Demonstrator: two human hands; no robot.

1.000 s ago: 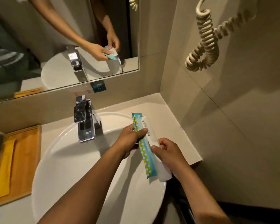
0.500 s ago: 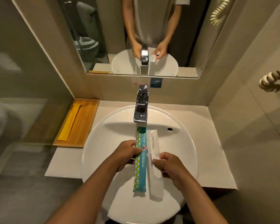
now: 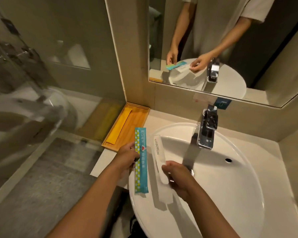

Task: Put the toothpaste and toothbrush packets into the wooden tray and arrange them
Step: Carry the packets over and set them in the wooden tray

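Note:
My left hand (image 3: 127,156) grips a long teal packet (image 3: 141,162) with a dotted strip, held lengthwise over the left rim of the basin. Just to its right, my right hand (image 3: 175,176) pinches a long white packet (image 3: 159,152) above the basin; the two packets are slightly apart. The wooden tray (image 3: 138,115) lies on the counter in the back left corner, just beyond the teal packet's far end. A yellow packet (image 3: 120,127) lies inside the tray along its left side.
A white round basin (image 3: 230,186) fills the counter, with a chrome tap (image 3: 207,127) at its back. The mirror (image 3: 230,40) hangs above. A glass partition (image 3: 41,83) stands left of the tray. The counter's left edge drops to the grey floor (image 3: 41,177).
My view has swung left, so the tray now sits close ahead. Both hands have carried the packets leftward, from over the basin's middle to its left rim, and the packets have parted slightly.

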